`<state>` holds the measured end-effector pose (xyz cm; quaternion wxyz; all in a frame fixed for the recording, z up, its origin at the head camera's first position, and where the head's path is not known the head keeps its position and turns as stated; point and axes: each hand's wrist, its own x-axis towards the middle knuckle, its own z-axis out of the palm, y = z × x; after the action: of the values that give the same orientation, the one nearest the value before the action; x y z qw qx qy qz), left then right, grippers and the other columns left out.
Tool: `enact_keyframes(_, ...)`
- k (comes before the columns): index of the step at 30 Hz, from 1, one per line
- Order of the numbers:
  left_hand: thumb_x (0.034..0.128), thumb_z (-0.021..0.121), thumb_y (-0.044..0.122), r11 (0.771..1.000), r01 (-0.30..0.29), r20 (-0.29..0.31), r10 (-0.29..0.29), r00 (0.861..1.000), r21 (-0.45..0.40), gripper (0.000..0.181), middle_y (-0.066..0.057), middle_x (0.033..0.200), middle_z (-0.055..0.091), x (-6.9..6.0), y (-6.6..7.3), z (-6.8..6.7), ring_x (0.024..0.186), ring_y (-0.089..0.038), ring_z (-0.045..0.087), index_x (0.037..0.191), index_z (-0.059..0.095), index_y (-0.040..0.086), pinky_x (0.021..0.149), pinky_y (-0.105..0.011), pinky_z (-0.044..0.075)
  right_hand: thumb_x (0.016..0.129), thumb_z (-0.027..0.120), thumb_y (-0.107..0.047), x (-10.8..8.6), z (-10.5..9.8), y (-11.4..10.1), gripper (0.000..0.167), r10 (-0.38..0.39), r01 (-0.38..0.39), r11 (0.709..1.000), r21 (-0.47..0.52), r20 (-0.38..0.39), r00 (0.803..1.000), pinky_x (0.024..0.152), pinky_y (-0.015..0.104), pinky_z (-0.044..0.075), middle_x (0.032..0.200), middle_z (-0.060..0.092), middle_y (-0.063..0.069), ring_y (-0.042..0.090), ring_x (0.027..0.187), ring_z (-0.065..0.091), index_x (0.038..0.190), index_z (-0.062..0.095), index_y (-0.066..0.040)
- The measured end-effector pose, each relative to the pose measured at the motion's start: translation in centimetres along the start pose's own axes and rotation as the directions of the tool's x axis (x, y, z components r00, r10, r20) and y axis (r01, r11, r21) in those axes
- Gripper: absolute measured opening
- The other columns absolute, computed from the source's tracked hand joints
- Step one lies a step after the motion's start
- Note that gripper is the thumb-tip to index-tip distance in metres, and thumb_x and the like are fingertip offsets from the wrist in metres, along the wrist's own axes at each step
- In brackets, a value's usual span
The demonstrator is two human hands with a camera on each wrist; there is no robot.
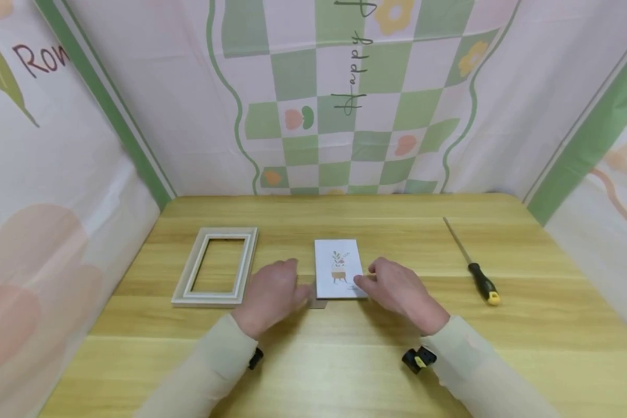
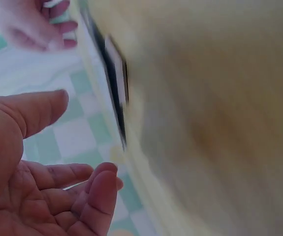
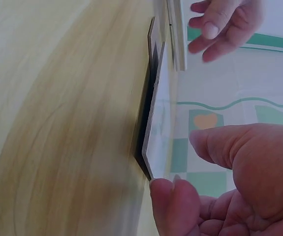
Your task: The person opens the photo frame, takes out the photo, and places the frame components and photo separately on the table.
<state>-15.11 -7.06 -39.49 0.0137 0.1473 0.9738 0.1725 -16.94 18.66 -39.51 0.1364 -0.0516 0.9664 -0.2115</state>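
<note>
A white board with a printed potted plant [image 1: 339, 258] lies picture side up on the wooden table. From its lower left edge a small brown flap [image 1: 319, 303] sticks out underneath; the left wrist view shows this piece below the board's dark backing. My left hand [image 1: 273, 295] hovers just left of the board, thumb and fingers spread apart, holding nothing. At the board's right edge is my right hand [image 1: 401, 291]. In the right wrist view its fingertips [image 3: 173, 201] meet the board's corner, while the thumb stays apart from the surface.
A cream picture frame [image 1: 187, 293] with a bare opening lies left of my left hand. To the far right rests a screwdriver [image 1: 483, 283] with a black and yellow handle. Printed curtains [image 1: 334, 157] hang behind and beside the table.
</note>
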Motion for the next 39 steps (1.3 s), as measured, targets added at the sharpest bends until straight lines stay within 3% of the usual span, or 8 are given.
enact_keyframes(3, 0.0895, 0.08, 0.042, 0.999, 0.0, 0.05, 0.003, 0.999, -0.046, 0.047, -0.007, 0.087, 0.067, 0.6, 0.9, 1.2, 0.075, -0.021, 0.061, 0.109, 0.065, 0.002, 0.069, -0.039, 0.055, 0.102, 0.06, -0.046, 0.2, 0.1, 0.0, 0.062, -0.014, 0.014, 1.0, -0.011, -0.006, 1.0, 0.074, 0.035, 0.048, 0.115, 0.069, 0.014, 0.021, 0.081, 0.058, 0.136, 0.059, 0.006)
enact_keyframes(6, 0.0834, 0.086, 0.044, 0.999, -0.009, 0.077, 0.012, 0.997, -0.049, 0.053, -0.006, 0.09, 0.066, 1.2, 1.4, 2.2, 0.08, -0.02, 0.06, 0.112, 0.064, 0.005, 0.072, -0.038, 0.053, 0.102, 0.06, -0.043, 0.4, 0.2, 0.0, 0.058, -0.018, 0.018, 1.0, 0.0, -0.003, 1.0, 0.068, 0.034, 0.046, 0.1, 0.069, 0.01, 0.021, 0.076, 0.057, 0.133, 0.061, 0.006)
enact_keyframes(10, 0.08, 0.089, 0.045, 0.999, -0.02, 0.095, 0.022, 0.995, -0.03, 0.063, -0.008, 0.099, 0.069, 1.8, 1.7, 3.2, 0.09, -0.024, 0.063, 0.123, 0.063, 0.008, 0.079, -0.04, 0.053, 0.102, 0.059, -0.039, 0.7, 0.3, 0.0, 0.04, -0.014, 0.014, 1.0, 0.02, 0.003, 1.0, 0.059, 0.033, 0.04, 0.077, 0.06, 0.004, 0.019, 0.065, 0.052, 0.11, 0.067, -0.001)
enact_keyframes(13, 0.079, 0.09, 0.046, 1.0, -0.005, 0.105, 0.006, 0.994, -0.016, 0.068, -0.01, 0.104, 0.069, 2.1, 2.0, 3.5, 0.092, -0.025, 0.063, 0.127, 0.061, 0.007, 0.081, -0.041, 0.054, 0.102, 0.058, -0.038, 0.9, 0.3, 0.1, 0.032, -0.016, 0.016, 1.0, 0.02, 0.003, 1.0, 0.057, 0.033, 0.038, 0.07, 0.055, 0.003, 0.019, 0.062, 0.049, 0.092, 0.064, -0.008)
enact_keyframes(16, 0.0796, 0.089, 0.047, 1.0, 0.011, 0.113, -0.011, 0.994, 0.002, 0.071, -0.01, 0.107, 0.068, 2.3, 2.3, 3.6, 0.09, -0.024, 0.062, 0.127, 0.061, 0.002, 0.083, -0.04, 0.054, 0.103, 0.056, -0.035, 1.1, 0.3, 0.1, 0.031, -0.018, 0.018, 1.0, 0.024, 0.006, 1.0, 0.057, 0.033, 0.038, 0.069, 0.053, 0.003, 0.019, 0.061, 0.05, 0.084, 0.06, -0.011)
enact_keyframes(28, 0.0846, 0.087, 0.037, 0.999, -0.025, 0.12, 0.021, 0.993, 0.027, 0.051, -0.008, 0.1, 0.07, 2.9, 3.3, 3.8, 0.084, -0.019, 0.063, 0.114, 0.063, 0.004, 0.077, -0.035, 0.055, 0.103, 0.054, -0.031, 1.5, 0.4, 0.0, 0.028, 0.0, -0.002, 0.998, 0.068, 0.037, 0.999, 0.06, 0.032, 0.043, 0.074, 0.062, 0.005, 0.02, 0.066, 0.056, 0.09, 0.067, -0.009)
enact_keyframes(39, 0.0868, 0.086, 0.038, 0.997, -0.038, 0.128, 0.029, 0.991, 0.067, 0.042, -0.004, 0.09, 0.068, 3.2, 3.9, 4.0, 0.074, -0.015, 0.059, 0.106, 0.069, 0.004, 0.068, -0.031, 0.053, 0.105, 0.053, -0.03, 1.1, 0.3, 0.2, 0.029, 0.005, -0.01, 0.994, 0.11, 0.047, 0.999, 0.057, 0.032, 0.045, 0.071, 0.063, 0.005, 0.019, 0.061, 0.057, 0.093, 0.067, -0.009)
